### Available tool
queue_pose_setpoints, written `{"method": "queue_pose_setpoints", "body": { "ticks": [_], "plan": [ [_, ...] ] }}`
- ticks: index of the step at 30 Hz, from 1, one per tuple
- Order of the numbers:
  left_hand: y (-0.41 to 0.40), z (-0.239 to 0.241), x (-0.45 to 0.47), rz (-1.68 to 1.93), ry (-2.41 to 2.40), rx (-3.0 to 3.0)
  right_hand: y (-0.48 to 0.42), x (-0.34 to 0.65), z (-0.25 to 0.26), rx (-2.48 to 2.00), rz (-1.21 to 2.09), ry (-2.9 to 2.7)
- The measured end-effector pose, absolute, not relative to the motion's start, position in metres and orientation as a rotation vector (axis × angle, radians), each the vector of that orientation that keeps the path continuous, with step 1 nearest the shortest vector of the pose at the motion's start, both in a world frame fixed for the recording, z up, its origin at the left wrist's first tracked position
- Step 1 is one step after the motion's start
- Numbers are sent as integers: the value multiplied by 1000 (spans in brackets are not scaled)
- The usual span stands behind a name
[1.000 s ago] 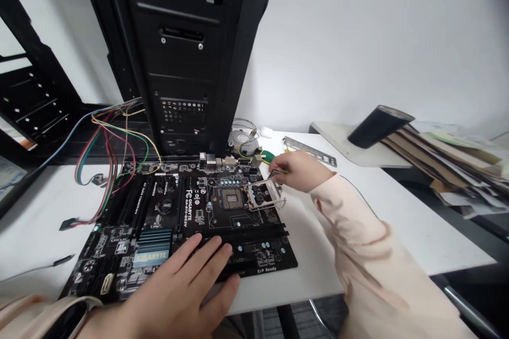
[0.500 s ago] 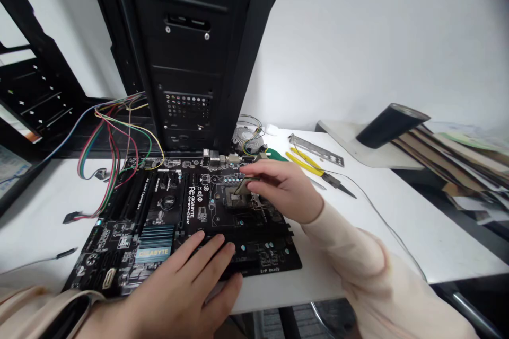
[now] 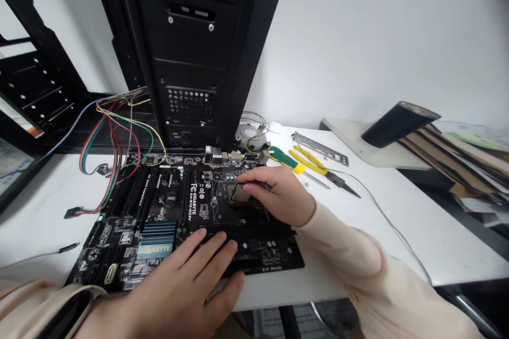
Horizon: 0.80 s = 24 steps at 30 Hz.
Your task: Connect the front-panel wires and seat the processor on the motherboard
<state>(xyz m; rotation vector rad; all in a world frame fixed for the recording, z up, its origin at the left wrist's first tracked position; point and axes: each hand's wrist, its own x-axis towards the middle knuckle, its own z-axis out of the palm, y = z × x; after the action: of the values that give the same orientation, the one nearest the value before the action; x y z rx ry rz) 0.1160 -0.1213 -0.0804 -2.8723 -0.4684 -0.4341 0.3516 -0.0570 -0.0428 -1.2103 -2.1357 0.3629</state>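
A black Gigabyte motherboard point(image 3: 175, 225) lies flat on the white table in front of me. My left hand point(image 3: 194, 286) rests palm down on its near edge, fingers spread, holding nothing. Over the processor socket, my right hand point(image 3: 278, 193) pinches a small, flat, greyish-green processor point(image 3: 239, 194) by its edge with thumb and index finger. The processor lies low at the socket; whether it is fully seated I cannot tell. The right hand hides the socket's right side.
Behind the motherboard stands a black computer case point(image 3: 186, 63), with coloured cables point(image 3: 115, 137) trailing onto the board's left. A fan cooler point(image 3: 250, 137), green-yellow screwdriver point(image 3: 284, 159), yellow-handled pliers point(image 3: 314, 161) and metal I/O shield point(image 3: 322, 148) lie behind and right. Stacked folders point(image 3: 437, 153) stand far right.
The processor, tilted above the socket before, now lies lower and flatter over it. My right hand has shifted slightly left with it. My left hand stays on the board.
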Motion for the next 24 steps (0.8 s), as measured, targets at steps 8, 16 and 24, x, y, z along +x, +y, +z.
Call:
{"method": "queue_pose_setpoints", "body": {
  "ticks": [8, 16, 24],
  "plan": [
    [-119, -81, 116, -469, -439, -2860, -56, 353, -45, -1165, 345, -2210],
    [-120, -78, 116, -459, -456, -2839, -55, 351, -46, -1053, 244, -2215],
    [-117, -78, 117, -445, -447, -2850, -55, 352, -45, -1043, 245, -2236]
  ]
}}
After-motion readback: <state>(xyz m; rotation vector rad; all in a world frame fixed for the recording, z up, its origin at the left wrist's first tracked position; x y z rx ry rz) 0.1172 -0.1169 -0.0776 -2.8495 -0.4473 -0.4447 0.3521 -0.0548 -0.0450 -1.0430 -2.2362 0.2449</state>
